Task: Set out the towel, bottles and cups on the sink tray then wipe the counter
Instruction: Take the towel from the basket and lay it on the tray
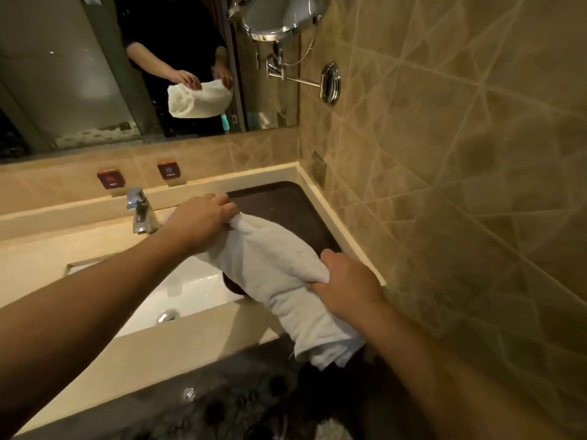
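Observation:
A white towel (279,281) hangs in a loose roll between both my hands, above the near part of a dark brown tray (286,201). The tray lies on the beige counter to the right of the sink, against the tiled wall. My left hand (203,222) grips the towel's far end over the tray's left edge. My right hand (346,285) grips the towel's near side, with folds bunched between fingers and thumb. The towel's lower end droops past the counter's front edge. No bottles or cups are in view.
A white sink basin (190,290) with a chrome faucet (141,211) sits left of the tray. A mirror (79,74) covers the back wall and reflects the towel. A chrome swing-arm shaving mirror (282,17) juts from the right wall. The floor below is dark.

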A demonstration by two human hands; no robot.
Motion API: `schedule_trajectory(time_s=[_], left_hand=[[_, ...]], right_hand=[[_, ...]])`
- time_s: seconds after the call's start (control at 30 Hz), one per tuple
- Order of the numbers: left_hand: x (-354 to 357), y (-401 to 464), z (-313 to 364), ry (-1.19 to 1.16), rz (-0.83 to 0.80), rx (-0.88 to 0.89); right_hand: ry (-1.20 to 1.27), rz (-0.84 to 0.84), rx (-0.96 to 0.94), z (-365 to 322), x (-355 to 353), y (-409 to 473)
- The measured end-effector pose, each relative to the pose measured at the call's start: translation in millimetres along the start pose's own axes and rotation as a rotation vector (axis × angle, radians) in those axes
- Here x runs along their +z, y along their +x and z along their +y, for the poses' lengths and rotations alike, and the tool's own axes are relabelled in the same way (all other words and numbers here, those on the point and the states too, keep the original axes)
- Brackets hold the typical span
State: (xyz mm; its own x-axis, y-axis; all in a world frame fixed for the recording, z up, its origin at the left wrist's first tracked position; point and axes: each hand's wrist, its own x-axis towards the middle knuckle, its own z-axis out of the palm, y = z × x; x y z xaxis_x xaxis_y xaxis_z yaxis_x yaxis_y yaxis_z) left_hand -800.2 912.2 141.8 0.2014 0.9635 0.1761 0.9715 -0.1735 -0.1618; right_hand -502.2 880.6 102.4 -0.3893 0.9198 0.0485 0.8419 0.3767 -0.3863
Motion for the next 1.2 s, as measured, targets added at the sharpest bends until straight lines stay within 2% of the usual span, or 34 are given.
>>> schedule_trajectory(time_s=[0.4, 0.57, 0.7, 0.8, 0.87, 0.93, 1.0, 1.07, 1.13, 1.2], left_hand=[[117, 220, -59, -0.087, 0.01, 0.216], [148, 290, -63, -0.06, -0.052, 0.258], [177, 328, -60, -0.083, -0.019, 0.311], [200, 345, -55, -0.101, -0.044, 0.288], [213, 349, -51, -0.161, -0.071, 0.222], [223, 346, -47, -0.317, -0.01, 0.093], [231, 335, -43, -0.425, 0.108, -0.08], [237, 321, -36, -0.473, 0.155, -0.249], [243, 312, -29, -0.57, 0.053, -0.341], [252, 311, -26, -0.697, -0.125, -0.345]], right_hand=[[0.023, -0.026, 0.322, 28, 30, 162], [0.032, -0.038, 0.444, 40, 45, 216], [0.046, -0.025, 0.507, 56, 57, 241], [0.06, -0.059, 0.515, 66, 70, 256], [-0.019, -0.102, 0.538, 68, 80, 263], [-0.221, -0.058, 0.473, 67, 88, 263], [-0.432, 0.16, 0.252, 63, 99, 257], [-0.44, 0.323, 0.033, 52, 113, 257], [-0.415, 0.241, -0.073, 41, 130, 261], [-0.428, 0.006, -0.093, 37, 148, 263]])
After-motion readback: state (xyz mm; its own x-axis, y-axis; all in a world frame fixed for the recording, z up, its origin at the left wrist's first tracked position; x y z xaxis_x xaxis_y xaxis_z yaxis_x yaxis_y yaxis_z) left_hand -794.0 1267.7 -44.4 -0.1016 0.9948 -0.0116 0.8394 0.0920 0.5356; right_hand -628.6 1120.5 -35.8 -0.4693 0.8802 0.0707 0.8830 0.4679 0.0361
